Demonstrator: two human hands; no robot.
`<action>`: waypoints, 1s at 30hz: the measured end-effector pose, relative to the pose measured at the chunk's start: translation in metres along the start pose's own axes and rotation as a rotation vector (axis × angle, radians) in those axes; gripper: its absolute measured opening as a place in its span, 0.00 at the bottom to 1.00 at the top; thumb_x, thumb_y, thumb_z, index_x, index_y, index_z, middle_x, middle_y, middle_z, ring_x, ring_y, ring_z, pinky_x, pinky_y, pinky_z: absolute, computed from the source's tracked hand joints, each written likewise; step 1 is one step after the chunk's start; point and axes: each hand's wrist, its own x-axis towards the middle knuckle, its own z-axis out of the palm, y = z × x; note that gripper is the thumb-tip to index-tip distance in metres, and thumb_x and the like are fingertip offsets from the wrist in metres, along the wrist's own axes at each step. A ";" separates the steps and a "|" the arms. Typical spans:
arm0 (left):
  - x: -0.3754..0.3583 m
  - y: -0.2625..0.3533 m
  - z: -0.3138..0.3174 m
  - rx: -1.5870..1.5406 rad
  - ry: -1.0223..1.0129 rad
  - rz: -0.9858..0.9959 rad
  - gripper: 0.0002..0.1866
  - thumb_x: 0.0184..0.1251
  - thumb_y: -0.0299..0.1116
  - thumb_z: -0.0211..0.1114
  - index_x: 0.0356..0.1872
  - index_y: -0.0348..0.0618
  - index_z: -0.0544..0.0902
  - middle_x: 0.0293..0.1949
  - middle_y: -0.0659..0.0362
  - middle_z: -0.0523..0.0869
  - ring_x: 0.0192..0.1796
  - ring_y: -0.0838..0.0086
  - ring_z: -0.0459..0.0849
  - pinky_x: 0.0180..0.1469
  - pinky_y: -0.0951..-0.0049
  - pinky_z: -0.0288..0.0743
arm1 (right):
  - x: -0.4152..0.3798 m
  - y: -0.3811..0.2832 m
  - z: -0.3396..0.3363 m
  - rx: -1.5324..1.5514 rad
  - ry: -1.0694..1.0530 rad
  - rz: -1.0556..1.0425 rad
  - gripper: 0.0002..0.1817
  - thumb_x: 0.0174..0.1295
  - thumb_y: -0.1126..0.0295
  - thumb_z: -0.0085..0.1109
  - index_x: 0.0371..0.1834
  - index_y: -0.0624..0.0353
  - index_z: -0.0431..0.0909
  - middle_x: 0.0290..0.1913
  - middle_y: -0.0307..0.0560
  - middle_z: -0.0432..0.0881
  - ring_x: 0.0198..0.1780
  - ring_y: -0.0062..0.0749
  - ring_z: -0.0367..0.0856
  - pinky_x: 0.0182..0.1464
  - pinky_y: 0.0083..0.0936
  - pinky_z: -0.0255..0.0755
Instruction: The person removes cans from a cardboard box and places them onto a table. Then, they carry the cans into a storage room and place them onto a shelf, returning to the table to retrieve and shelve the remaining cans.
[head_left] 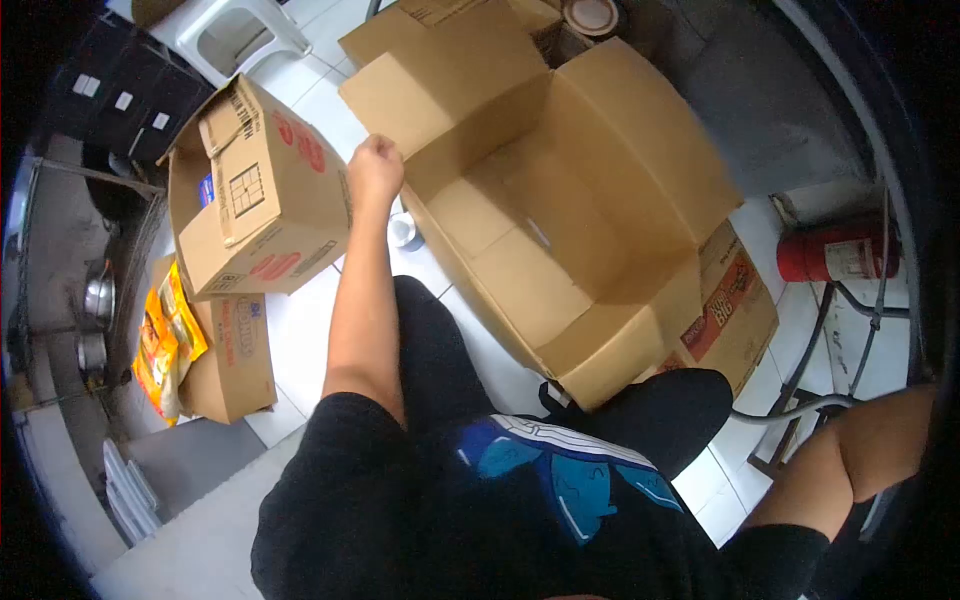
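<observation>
A large open cardboard box (560, 230) lies in front of me on the tiled floor, its flaps spread and little but a small pale strip inside. My left hand (377, 172) is closed in a fist at the box's left corner, by the lower edge of a raised flap (445, 85). Whether the fingers grip anything is hidden. A small round grey-and-white thing (404, 232), perhaps a roll of tape, sits on the floor below that hand. To its left stands a smaller cardboard box (300, 180) with red print. My right forearm (850, 455) reaches past the right edge; its hand is out of view.
Yellow-orange packets (165, 345) lie on another carton (240, 345) at the left. A white plastic stool (240, 35) stands at the back left. On the right are a red cylinder (835, 255), hoses and a flattened-looking printed carton (735, 310) beside the large box.
</observation>
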 end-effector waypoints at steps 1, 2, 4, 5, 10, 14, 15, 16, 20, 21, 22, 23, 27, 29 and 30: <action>-0.006 -0.020 0.005 0.034 0.069 -0.074 0.11 0.50 0.28 0.62 0.36 0.40 0.82 0.39 0.45 0.84 0.41 0.52 0.83 0.45 0.60 0.76 | -0.018 -0.004 0.005 0.025 -0.054 0.023 0.28 0.63 0.68 0.56 0.65 0.62 0.61 0.56 0.53 0.72 0.55 0.36 0.73 0.57 0.28 0.68; -0.012 -0.040 0.009 0.086 -0.016 -0.125 0.13 0.49 0.27 0.62 0.39 0.41 0.81 0.40 0.44 0.83 0.42 0.53 0.83 0.46 0.60 0.76 | -0.035 -0.009 0.010 0.052 -0.109 0.045 0.28 0.63 0.68 0.56 0.65 0.62 0.61 0.57 0.53 0.72 0.55 0.37 0.73 0.57 0.29 0.67; -0.022 -0.073 0.012 0.185 -0.175 -0.234 0.18 0.47 0.26 0.63 0.44 0.42 0.80 0.42 0.43 0.83 0.44 0.54 0.83 0.48 0.60 0.76 | -0.067 -0.017 0.019 0.096 -0.219 0.096 0.28 0.62 0.68 0.56 0.65 0.62 0.61 0.57 0.53 0.71 0.56 0.37 0.72 0.58 0.29 0.66; -0.026 -0.079 0.014 0.198 -0.388 -0.300 0.28 0.43 0.27 0.65 0.53 0.44 0.77 0.45 0.43 0.81 0.49 0.54 0.81 0.54 0.61 0.74 | -0.081 -0.021 0.022 0.113 -0.272 0.120 0.29 0.62 0.68 0.56 0.66 0.62 0.61 0.58 0.53 0.71 0.57 0.38 0.72 0.59 0.29 0.66; -0.055 -0.141 0.090 0.572 -0.855 -0.035 0.58 0.31 0.46 0.80 0.67 0.36 0.57 0.61 0.50 0.70 0.65 0.52 0.64 0.64 0.45 0.61 | -0.123 -0.034 0.039 0.171 -0.432 0.199 0.30 0.61 0.68 0.57 0.66 0.63 0.61 0.60 0.54 0.70 0.59 0.39 0.70 0.61 0.30 0.63; -0.069 -0.147 0.098 0.490 -0.679 -0.135 0.41 0.44 0.30 0.73 0.63 0.51 0.63 0.57 0.50 0.69 0.59 0.46 0.69 0.58 0.53 0.70 | -0.129 -0.038 0.052 0.196 -0.478 0.203 0.30 0.60 0.68 0.58 0.66 0.63 0.61 0.61 0.54 0.69 0.61 0.41 0.68 0.63 0.31 0.62; -0.077 -0.149 0.100 0.467 -0.585 -0.163 0.38 0.46 0.26 0.70 0.62 0.52 0.64 0.56 0.50 0.69 0.58 0.45 0.69 0.57 0.55 0.72 | -0.129 -0.040 0.055 0.206 -0.480 0.195 0.31 0.60 0.68 0.58 0.66 0.63 0.60 0.61 0.54 0.69 0.61 0.41 0.68 0.63 0.32 0.61; -0.081 -0.156 0.106 0.466 -0.521 -0.134 0.34 0.48 0.24 0.67 0.60 0.51 0.66 0.55 0.47 0.69 0.56 0.44 0.70 0.56 0.54 0.72 | -0.126 -0.042 0.059 0.219 -0.476 0.179 0.31 0.60 0.68 0.58 0.66 0.63 0.60 0.62 0.54 0.68 0.62 0.42 0.67 0.64 0.32 0.61; -0.082 -0.162 0.091 0.337 -0.496 -0.222 0.35 0.43 0.28 0.71 0.57 0.48 0.68 0.52 0.44 0.72 0.54 0.45 0.72 0.55 0.55 0.72 | -0.096 -0.073 0.072 0.341 -0.392 0.070 0.32 0.59 0.68 0.59 0.66 0.64 0.60 0.63 0.54 0.67 0.64 0.43 0.66 0.66 0.33 0.59; -0.082 -0.162 0.084 0.318 -0.490 -0.286 0.35 0.42 0.29 0.72 0.56 0.48 0.69 0.51 0.44 0.73 0.53 0.46 0.73 0.55 0.56 0.72 | -0.085 -0.085 0.079 0.400 -0.380 0.033 0.32 0.59 0.68 0.59 0.66 0.64 0.60 0.63 0.54 0.67 0.64 0.43 0.65 0.66 0.33 0.58; -0.081 -0.158 0.072 0.299 -0.481 -0.348 0.35 0.40 0.30 0.72 0.55 0.48 0.70 0.51 0.45 0.74 0.53 0.47 0.73 0.55 0.57 0.72 | -0.077 -0.100 0.088 0.472 -0.383 -0.003 0.32 0.59 0.68 0.59 0.67 0.64 0.60 0.64 0.55 0.67 0.65 0.44 0.65 0.67 0.33 0.58; -0.081 -0.150 0.056 0.301 -0.454 -0.339 0.34 0.39 0.31 0.73 0.54 0.47 0.71 0.50 0.45 0.75 0.52 0.49 0.74 0.55 0.58 0.72 | -0.069 -0.119 0.104 0.557 -0.430 -0.033 0.32 0.59 0.69 0.59 0.67 0.64 0.60 0.64 0.55 0.67 0.65 0.44 0.65 0.67 0.33 0.57; -0.081 -0.126 -0.004 0.221 -0.234 -0.378 0.36 0.33 0.34 0.77 0.51 0.41 0.73 0.49 0.47 0.76 0.51 0.55 0.75 0.54 0.60 0.72 | -0.113 -0.186 0.228 0.631 -1.028 -0.245 0.40 0.53 0.64 0.66 0.67 0.67 0.58 0.67 0.60 0.63 0.67 0.51 0.63 0.69 0.37 0.55; -0.083 -0.081 -0.040 0.178 -0.074 -0.363 0.38 0.31 0.34 0.77 0.51 0.39 0.72 0.48 0.48 0.76 0.51 0.54 0.75 0.53 0.61 0.72 | -0.174 -0.215 0.261 0.693 -1.265 -0.303 0.44 0.53 0.63 0.66 0.70 0.66 0.52 0.66 0.67 0.62 0.67 0.55 0.62 0.68 0.38 0.57; -0.088 -0.069 -0.048 0.078 0.028 -0.349 0.38 0.31 0.32 0.78 0.52 0.39 0.72 0.48 0.48 0.75 0.51 0.54 0.74 0.53 0.61 0.72 | -0.199 -0.228 0.267 0.674 -1.405 -0.257 0.46 0.53 0.62 0.65 0.70 0.66 0.49 0.64 0.69 0.63 0.66 0.57 0.64 0.67 0.40 0.59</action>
